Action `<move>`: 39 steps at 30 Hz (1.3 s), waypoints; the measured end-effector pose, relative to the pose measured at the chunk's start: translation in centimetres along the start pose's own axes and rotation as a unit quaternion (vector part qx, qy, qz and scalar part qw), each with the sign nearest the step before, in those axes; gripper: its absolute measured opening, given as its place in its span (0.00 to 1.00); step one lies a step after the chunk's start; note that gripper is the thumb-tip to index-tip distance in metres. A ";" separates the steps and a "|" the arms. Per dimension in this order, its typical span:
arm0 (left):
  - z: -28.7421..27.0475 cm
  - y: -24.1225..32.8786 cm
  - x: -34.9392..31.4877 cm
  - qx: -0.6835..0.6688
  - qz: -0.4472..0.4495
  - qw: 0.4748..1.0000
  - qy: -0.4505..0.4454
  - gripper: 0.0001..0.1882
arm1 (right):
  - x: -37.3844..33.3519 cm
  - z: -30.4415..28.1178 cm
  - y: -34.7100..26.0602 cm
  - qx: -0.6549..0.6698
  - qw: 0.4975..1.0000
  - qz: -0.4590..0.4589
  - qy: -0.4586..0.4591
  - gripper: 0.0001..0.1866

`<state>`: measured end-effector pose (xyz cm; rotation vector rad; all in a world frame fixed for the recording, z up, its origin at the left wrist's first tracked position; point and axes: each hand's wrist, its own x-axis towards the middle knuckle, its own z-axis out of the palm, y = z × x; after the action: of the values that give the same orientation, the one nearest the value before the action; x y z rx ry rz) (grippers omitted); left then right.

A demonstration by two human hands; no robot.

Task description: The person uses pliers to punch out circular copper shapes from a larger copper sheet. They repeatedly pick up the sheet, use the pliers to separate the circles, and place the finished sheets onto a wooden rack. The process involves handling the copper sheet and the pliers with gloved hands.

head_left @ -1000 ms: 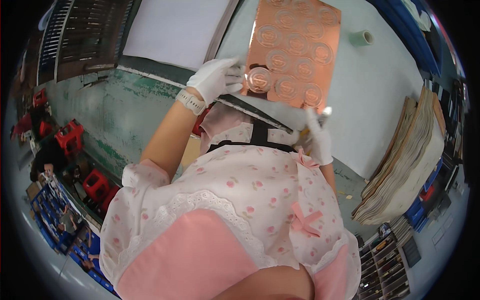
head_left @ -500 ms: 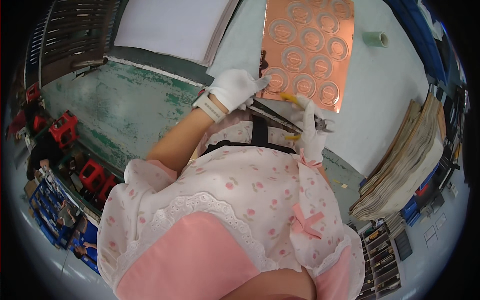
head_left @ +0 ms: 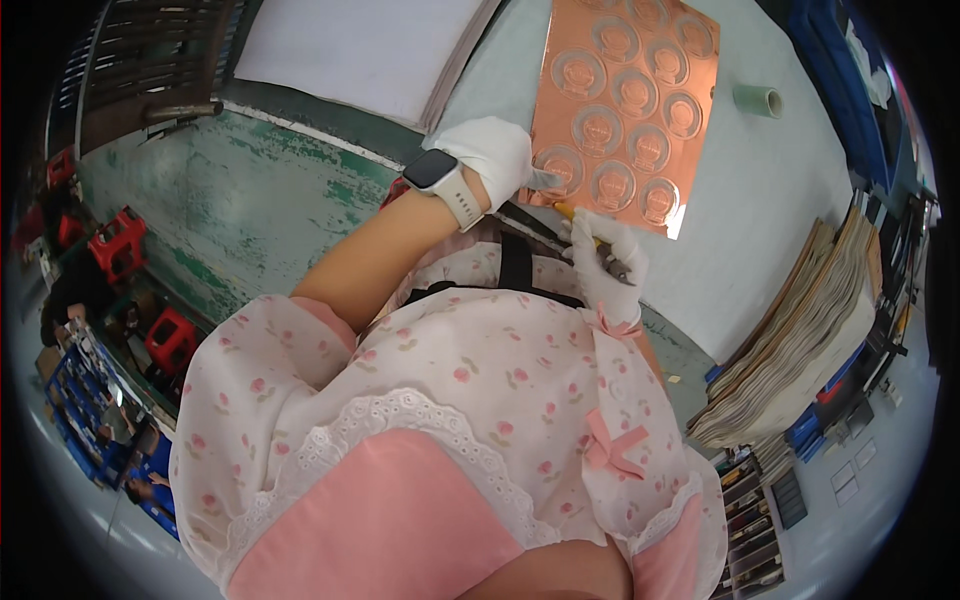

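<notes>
A copper-coloured sheet (head_left: pixel 625 110) embossed with several round shapes lies on the pale table (head_left: pixel 760 190). My left hand (head_left: pixel 495 160), in a white glove with a white watch on the wrist, grips the sheet at its lower left corner. My right hand (head_left: pixel 605 265), also gloved, is closed around a small tool (head_left: pixel 572 213) with a yellow part and dark metal. It sits just below the sheet's near edge. The tool's tip is mostly hidden by the glove.
A stack of white sheets (head_left: pixel 360 50) lies at the table's far left. A pale green tape roll (head_left: pixel 757 100) stands right of the copper sheet. A thick pile of boards (head_left: pixel 810 330) sits at the right. Red stools (head_left: pixel 120 235) stand on the green floor (head_left: pixel 230 200).
The copper sheet has come down from a raised, tilted hold to lie flatter on the table. My left hand has shifted right to its corner, and my right hand has risen toward its near edge.
</notes>
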<state>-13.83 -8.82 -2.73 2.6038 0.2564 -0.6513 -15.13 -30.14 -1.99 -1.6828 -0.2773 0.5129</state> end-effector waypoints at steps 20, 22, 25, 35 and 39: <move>-3.2 0.8 1.1 0.001 -0.058 0.986 -0.158 0.29 | 1.3 1.5 1.2 -0.073 0.989 -0.112 -0.057 0.11; -3.5 0.7 1.1 -0.001 -0.049 0.986 -0.160 0.29 | 1.4 1.7 1.2 -0.041 0.996 -0.067 -0.051 0.10; -2.9 0.0 1.3 -0.005 -0.023 0.988 -0.155 0.33 | 1.7 1.8 -0.3 -0.015 0.999 -0.025 -0.032 0.10; -4.0 0.5 1.0 -0.014 -0.040 0.984 -0.175 0.19 | 1.7 1.8 -0.6 -0.104 0.993 -0.043 -0.046 0.09; -3.5 0.3 0.9 -0.026 -0.051 0.988 -0.142 0.15 | 2.0 2.3 -1.0 -0.074 0.996 -0.024 -0.044 0.07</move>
<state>-11.56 -7.38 -0.26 2.4217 0.3120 -1.0240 -14.40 -27.05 -1.58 -1.7947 -0.4280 0.5434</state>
